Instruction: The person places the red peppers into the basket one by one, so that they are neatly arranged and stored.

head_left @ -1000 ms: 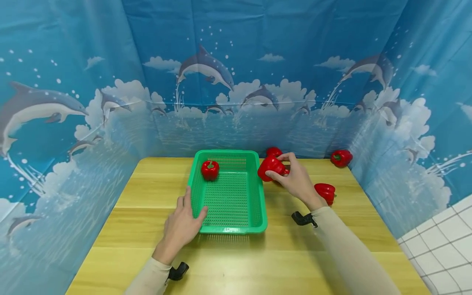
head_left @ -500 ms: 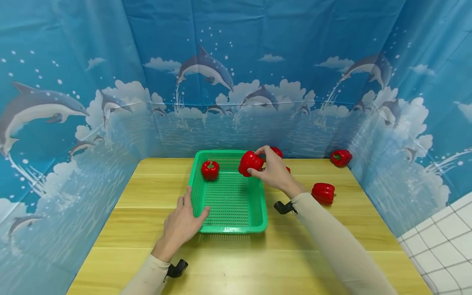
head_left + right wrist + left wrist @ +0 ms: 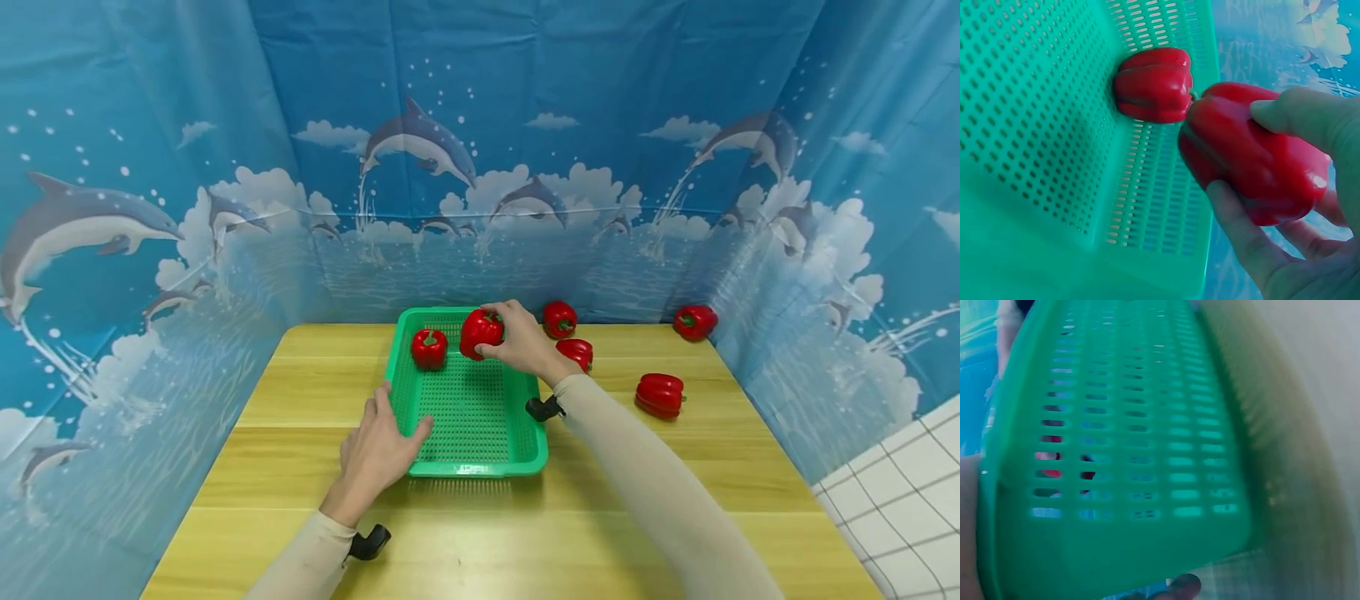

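Observation:
My right hand [image 3: 522, 342] grips a red bell pepper [image 3: 481, 333] over the back part of the green plastic basket [image 3: 528, 458]. In the right wrist view, thumb and fingers wrap the held pepper's sides. A second red bell pepper [image 3: 430, 350] stands upright in the basket's back left corner, its green stem up, apart from the held one. At the basket's front left corner lies my left hand [image 3: 378, 450], index finger straight along the side and thumb spread over the rim. The left wrist view shows mostly the slotted basket wall [image 3: 1147, 544] and a fingertip below.
Right of the basket, several more red bell peppers lie on the wooden table [image 3: 480, 542]: one at the back [image 3: 559, 319], one partly behind the right wrist [image 3: 576, 354], one farther right [image 3: 660, 395], one in the back right corner [image 3: 695, 322]. A dolphin-print curtain [image 3: 525, 258] borders the table.
My right hand has carried the pepper leftward from beside the basket to above its inside, uncovering the peppers behind. The left hand has stayed at the basket's front left corner.

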A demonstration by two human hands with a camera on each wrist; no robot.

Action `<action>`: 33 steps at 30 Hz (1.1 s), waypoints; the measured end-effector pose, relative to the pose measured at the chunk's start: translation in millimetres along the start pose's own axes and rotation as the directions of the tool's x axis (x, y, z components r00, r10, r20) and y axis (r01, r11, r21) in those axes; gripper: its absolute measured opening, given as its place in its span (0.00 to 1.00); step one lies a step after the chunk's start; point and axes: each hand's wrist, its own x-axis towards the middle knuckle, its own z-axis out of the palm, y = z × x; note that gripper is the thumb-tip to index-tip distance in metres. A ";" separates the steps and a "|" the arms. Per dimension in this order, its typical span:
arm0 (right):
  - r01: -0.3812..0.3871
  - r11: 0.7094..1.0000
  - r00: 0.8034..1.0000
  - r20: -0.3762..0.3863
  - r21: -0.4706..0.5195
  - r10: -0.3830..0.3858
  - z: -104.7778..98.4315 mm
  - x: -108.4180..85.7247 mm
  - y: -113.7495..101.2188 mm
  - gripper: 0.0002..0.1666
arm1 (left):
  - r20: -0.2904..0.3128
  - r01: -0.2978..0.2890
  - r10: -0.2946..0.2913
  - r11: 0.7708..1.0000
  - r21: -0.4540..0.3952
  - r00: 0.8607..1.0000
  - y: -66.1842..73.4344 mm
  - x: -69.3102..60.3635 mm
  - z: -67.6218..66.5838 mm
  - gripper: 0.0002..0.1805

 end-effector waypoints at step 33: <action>-0.172 0.983 0.974 0.136 -0.061 0.179 61.7 46.3 7.6 0.43 | -0.007 -0.016 0.016 1.000 0.027 1.000 -2.5 -0.1 5.6 0.58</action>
